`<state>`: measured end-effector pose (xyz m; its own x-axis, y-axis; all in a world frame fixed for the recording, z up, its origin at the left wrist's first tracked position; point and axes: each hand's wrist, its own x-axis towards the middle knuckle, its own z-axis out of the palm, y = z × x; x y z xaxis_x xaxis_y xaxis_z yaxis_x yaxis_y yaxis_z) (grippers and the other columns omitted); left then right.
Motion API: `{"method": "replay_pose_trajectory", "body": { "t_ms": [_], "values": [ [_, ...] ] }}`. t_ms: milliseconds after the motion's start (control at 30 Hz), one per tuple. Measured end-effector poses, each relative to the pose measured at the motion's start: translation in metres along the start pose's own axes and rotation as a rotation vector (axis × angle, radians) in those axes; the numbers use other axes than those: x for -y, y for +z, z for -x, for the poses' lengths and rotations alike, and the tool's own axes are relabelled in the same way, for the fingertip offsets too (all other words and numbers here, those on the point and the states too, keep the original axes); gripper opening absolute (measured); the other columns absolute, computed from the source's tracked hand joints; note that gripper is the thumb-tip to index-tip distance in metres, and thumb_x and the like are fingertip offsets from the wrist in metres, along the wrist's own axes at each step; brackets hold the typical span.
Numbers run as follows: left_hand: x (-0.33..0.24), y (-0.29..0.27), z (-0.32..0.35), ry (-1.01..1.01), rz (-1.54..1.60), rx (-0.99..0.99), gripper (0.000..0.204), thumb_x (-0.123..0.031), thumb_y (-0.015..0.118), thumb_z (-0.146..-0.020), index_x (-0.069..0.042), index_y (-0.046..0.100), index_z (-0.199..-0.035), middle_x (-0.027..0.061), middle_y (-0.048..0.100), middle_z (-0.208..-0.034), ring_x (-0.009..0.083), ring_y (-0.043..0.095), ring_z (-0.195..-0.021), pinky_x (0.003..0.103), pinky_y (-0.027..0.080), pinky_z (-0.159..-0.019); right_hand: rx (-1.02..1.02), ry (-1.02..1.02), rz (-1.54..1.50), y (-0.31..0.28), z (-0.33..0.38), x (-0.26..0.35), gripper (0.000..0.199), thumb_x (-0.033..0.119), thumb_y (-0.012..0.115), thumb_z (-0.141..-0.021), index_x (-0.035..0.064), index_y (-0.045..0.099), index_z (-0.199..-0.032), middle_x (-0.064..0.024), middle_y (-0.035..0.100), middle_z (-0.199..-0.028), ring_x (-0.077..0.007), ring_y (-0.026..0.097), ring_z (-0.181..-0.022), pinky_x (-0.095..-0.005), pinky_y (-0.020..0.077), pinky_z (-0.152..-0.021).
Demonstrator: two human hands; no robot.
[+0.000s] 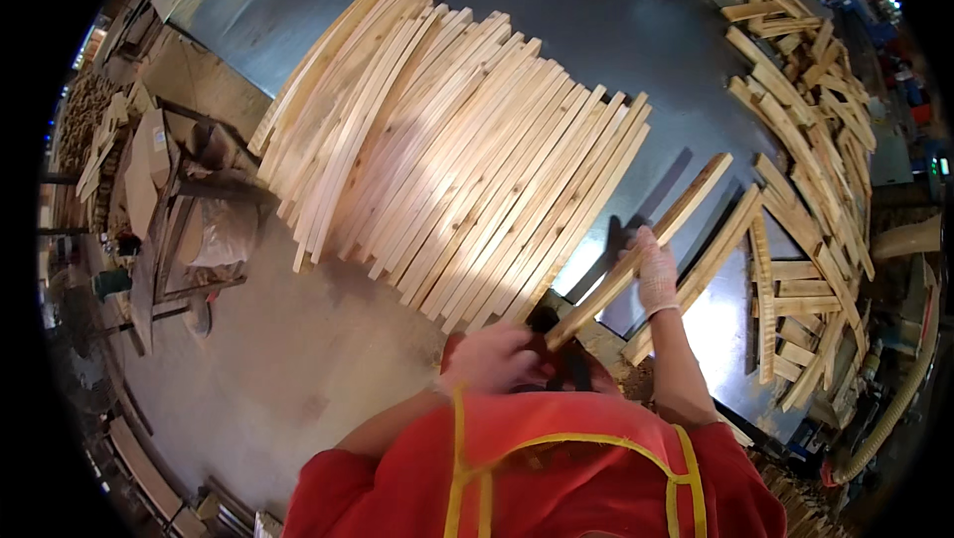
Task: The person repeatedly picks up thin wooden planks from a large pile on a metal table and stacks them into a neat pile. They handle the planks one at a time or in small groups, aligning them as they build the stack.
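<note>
My right hand (657, 275), in a pale knit work glove, is closed around a long wooden strip (693, 198). The strip slants from far right down toward my body, raised over the metal table, with its shadow falling beside it. Close to its near end, in front of my red apron (576, 424), is my left hand (489, 355). Motion blurs its fingers, so I cannot make out whether they touch anything. Left of the held strip lies a wide row of similar wooden strips (477, 160), side by side and slightly fanned.
On the right, a jumbled heap of wooden pieces (810, 155) covers the shiny metal table (636, 51). One loose strip (708, 258) lies just right of my right hand. A metal stand (179, 185) with cardboard stands at the left; a ribbed hose (899, 389) curves at the far right.
</note>
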<state>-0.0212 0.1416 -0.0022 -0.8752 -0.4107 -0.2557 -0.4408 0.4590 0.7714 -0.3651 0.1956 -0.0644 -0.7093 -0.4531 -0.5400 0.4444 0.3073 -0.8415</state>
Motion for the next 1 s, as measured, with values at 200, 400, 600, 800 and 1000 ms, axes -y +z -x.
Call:
{"method": "replay_pose_trajectory", "body": {
  "t_ms": [200,400,600,800,1000],
  "values": [
    [0.022,0.003,0.046,-0.926,1.031,-0.095,0.047,-0.04,0.068,-0.103,-0.002,0.069,-0.13,0.0131,0.071,-0.12,0.0236,0.068,-0.106,0.039,0.057,-0.091,0.356,-0.166,0.844,0.047,-0.033,0.025,0.078,0.063,0.069,-0.094,-0.0057,0.068,-0.129,-0.0275,0.075,-0.118,-0.0421,0.071,-0.11,-0.0455,0.052,-0.098],
    [0.067,0.083,0.037,-0.788,1.234,-0.394,0.062,-0.035,0.069,-0.106,0.001,0.05,-0.153,0.0137,0.068,-0.136,0.0246,0.065,-0.121,0.041,0.056,-0.102,0.392,-0.046,0.561,0.03,0.006,0.033,0.063,0.047,0.066,-0.102,-0.002,0.064,-0.141,-0.0107,0.075,-0.105,-0.0169,0.065,-0.081,-0.032,0.0537,-0.077],
    [-0.024,-0.01,0.042,-0.496,1.149,-0.302,0.052,-0.022,0.071,-0.103,-0.001,0.056,-0.148,0.0083,0.066,-0.133,0.0211,0.066,-0.114,0.037,0.058,-0.094,0.649,0.144,0.164,0.087,0.1,0.036,0.08,0.051,0.078,-0.095,-0.0035,0.047,-0.144,-0.0056,0.063,-0.108,-0.0134,0.062,-0.089,-0.0274,0.0524,-0.078],
    [0.01,-0.071,0.064,-0.517,1.142,-0.272,0.059,-0.014,0.07,-0.102,-0.001,0.051,-0.156,0.0093,0.063,-0.144,0.019,0.058,-0.132,0.036,0.046,-0.114,0.464,0.086,-0.378,0.113,0.143,0.058,0.065,0.02,0.078,-0.09,-0.0024,0.042,-0.14,-0.0182,0.065,-0.11,-0.0285,0.069,-0.093,-0.0428,0.0643,-0.085],
    [0.062,-0.037,0.112,-0.634,0.943,-0.233,0.053,-0.01,0.068,-0.103,0.0,0.056,-0.153,0.0134,0.066,-0.143,0.0202,0.064,-0.126,0.033,0.053,-0.105,0.129,-0.75,0.014,-0.003,0.043,0.283,0.036,0.036,0.056,-0.11,0.0026,0.057,-0.123,-0.0089,0.067,-0.114,-0.0214,0.066,-0.098,-0.0372,0.0572,-0.089]
  ]
}}
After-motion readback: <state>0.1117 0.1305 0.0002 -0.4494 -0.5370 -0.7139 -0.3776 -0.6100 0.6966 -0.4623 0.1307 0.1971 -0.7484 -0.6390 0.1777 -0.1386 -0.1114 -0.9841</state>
